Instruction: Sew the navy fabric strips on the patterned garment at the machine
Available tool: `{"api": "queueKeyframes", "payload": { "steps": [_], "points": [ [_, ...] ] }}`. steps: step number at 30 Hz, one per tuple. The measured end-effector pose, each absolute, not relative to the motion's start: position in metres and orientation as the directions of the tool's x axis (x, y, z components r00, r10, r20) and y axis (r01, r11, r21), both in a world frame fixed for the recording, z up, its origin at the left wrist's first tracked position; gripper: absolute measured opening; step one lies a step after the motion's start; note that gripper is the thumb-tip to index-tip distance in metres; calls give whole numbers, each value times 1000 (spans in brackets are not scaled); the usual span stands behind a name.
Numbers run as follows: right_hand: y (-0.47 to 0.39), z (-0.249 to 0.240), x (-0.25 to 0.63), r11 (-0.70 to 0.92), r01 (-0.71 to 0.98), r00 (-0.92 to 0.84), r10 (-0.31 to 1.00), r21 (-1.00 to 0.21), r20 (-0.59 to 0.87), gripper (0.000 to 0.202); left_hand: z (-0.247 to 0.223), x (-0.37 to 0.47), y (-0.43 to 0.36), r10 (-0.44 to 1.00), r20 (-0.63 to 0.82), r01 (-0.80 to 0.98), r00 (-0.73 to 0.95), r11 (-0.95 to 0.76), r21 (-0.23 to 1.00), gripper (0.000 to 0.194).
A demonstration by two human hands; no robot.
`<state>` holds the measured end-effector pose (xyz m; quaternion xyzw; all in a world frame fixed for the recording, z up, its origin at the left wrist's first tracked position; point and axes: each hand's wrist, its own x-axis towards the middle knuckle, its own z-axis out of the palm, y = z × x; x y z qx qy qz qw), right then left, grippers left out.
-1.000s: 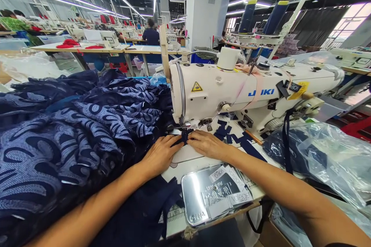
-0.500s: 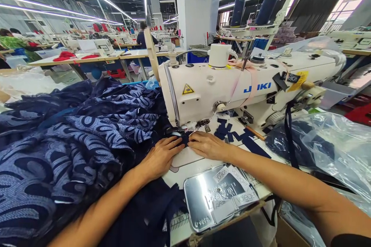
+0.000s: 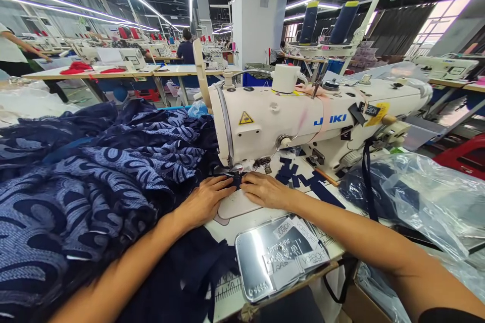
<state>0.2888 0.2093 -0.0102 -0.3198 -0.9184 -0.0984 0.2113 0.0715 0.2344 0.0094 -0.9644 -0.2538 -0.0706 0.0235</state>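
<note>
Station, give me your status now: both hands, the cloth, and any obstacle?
Left hand and right hand on navy cloth. Cloth between them, at sewing head. Scraps beside right hand; nothing visibly blocking.

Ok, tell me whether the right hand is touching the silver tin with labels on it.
Apart. The head view shows a strip of white tabletop between the right hand and the near-lying silver tin.
</note>
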Motion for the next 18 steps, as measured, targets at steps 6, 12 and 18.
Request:
{"api": "queueKeyframes", "payload": {
  "steps": [6,12,18],
  "points": [
    [213,-13,290,756,653,-667,594,-30,451,23,14,73,244,497,113,501,860,-865,-4,53],
    [218,-12,294,739,655,-613,643,-160,459,20,14,73,256,467,144,476,873,-879,-38,52],
    [234,-15,293,625,709,-489,769,-326,411,15,15,75,265,470,161,484,868,-874,-53,53]
  ]
}}
